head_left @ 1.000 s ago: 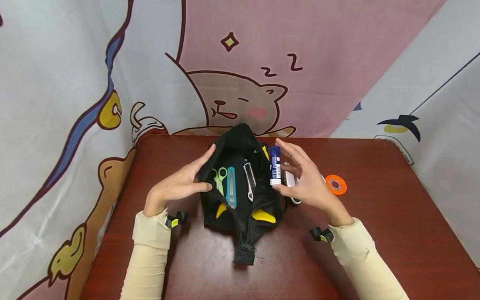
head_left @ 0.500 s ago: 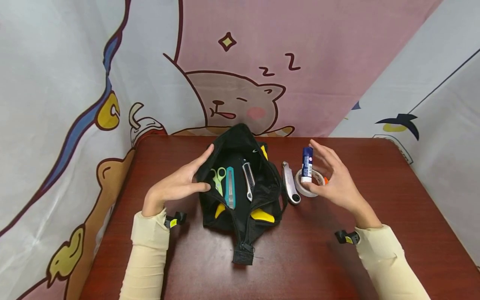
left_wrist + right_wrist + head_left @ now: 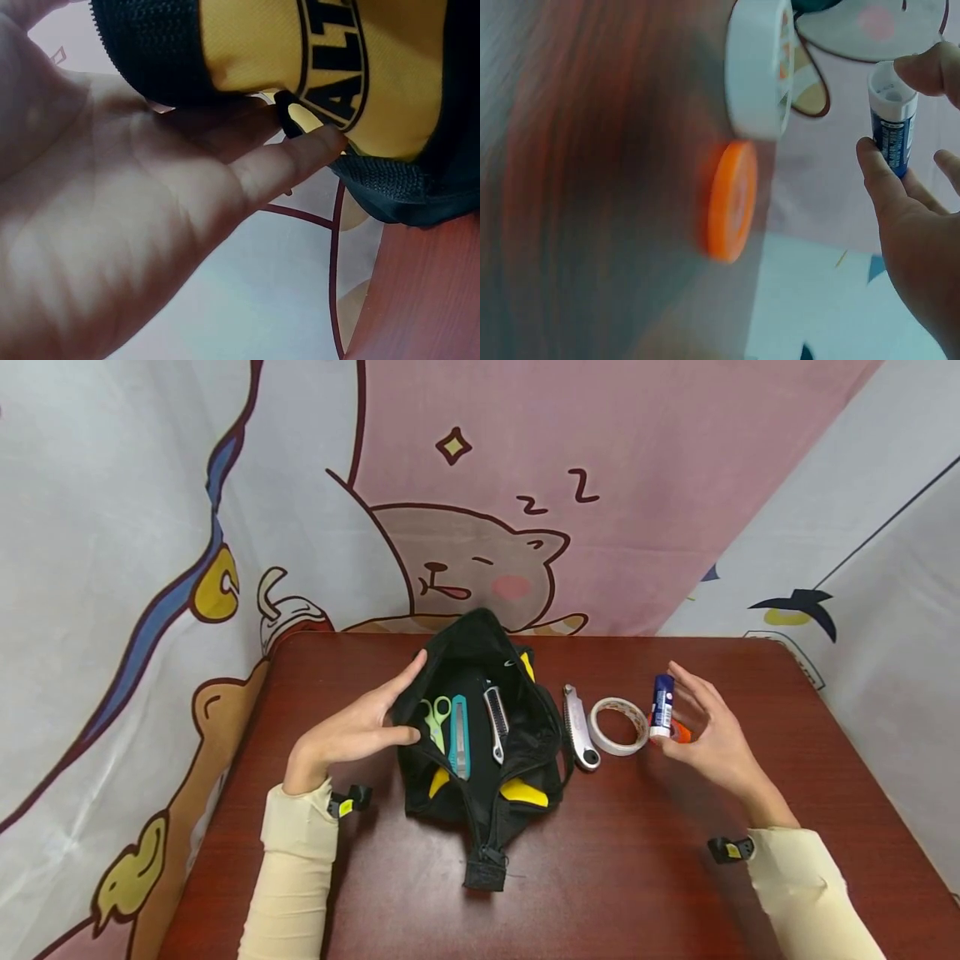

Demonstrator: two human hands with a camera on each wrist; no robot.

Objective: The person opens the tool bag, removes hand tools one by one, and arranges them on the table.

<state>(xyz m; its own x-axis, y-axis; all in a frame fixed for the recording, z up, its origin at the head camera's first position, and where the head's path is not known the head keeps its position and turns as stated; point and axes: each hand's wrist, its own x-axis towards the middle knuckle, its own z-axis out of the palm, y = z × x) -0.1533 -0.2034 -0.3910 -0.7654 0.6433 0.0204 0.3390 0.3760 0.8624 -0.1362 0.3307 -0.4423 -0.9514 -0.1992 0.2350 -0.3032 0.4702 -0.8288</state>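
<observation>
A black and yellow pouch (image 3: 480, 752) lies unzipped mid-table, with green scissors (image 3: 435, 714), a teal cutter (image 3: 460, 735) and a grey cutter (image 3: 496, 720) inside. My left hand (image 3: 352, 731) holds the pouch's left rim with thumb and fingers; the left wrist view shows those fingers (image 3: 285, 161) against the yellow fabric of the pouch (image 3: 345, 67). Pinched upright in my right hand (image 3: 708, 739) is a blue glue stick (image 3: 661, 706), just above an orange tape roll (image 3: 678, 732). The glue stick (image 3: 892, 124) and orange roll (image 3: 731, 199) also show in the right wrist view.
A silver utility knife (image 3: 579, 737) and a white tape roll (image 3: 618, 725) lie on the red-brown table (image 3: 600, 877) between the pouch and my right hand. A cartoon-printed cloth (image 3: 480, 485) hangs behind and beside the table.
My right hand has carried the glue stick from beside the pouch rightward, past the knife and white tape, to above the orange roll. The left hand stays on the pouch.
</observation>
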